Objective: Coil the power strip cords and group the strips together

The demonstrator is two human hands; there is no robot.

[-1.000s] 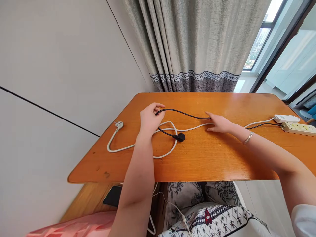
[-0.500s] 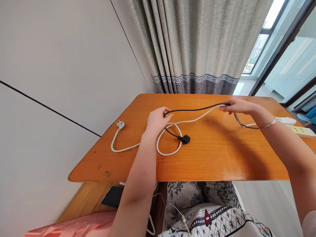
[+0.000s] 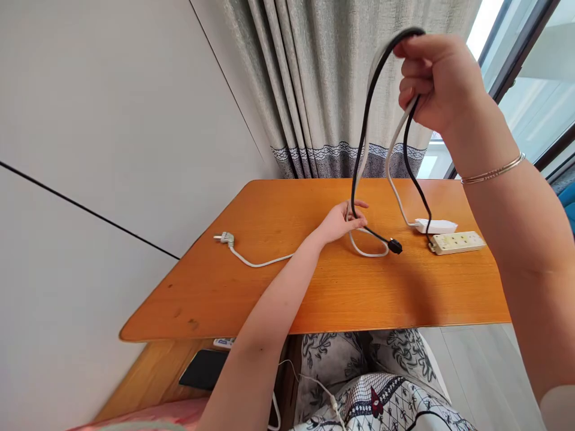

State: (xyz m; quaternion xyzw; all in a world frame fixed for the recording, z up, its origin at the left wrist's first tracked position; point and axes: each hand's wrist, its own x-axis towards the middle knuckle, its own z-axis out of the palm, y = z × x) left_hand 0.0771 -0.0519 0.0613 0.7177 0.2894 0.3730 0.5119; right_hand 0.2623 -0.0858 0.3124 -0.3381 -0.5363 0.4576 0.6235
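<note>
My right hand (image 3: 438,78) is raised high above the table, its fingers closed on a black power cord (image 3: 366,114) and a white power cord (image 3: 394,146). Both cords hang from it in a loop. Low over the tabletop, my left hand (image 3: 344,221) pinches the same cords nearer their plug ends. A black plug (image 3: 395,246) dangles just right of it. The white plug (image 3: 224,238) lies at the table's left side. On the right, the cords run into a white power strip (image 3: 435,226) and a cream power strip (image 3: 458,242), lying side by side.
The orange wooden table (image 3: 251,305) has a wall (image 3: 90,120) at its left and a curtain (image 3: 323,90) behind it. A dark phone-like slab (image 3: 204,369) lies below the front edge, near a thin white cable (image 3: 317,380).
My right hand has risen well above the table, lifting both cords into a tall loop. My left hand has moved right with the cords, and the black plug has shifted right too.
</note>
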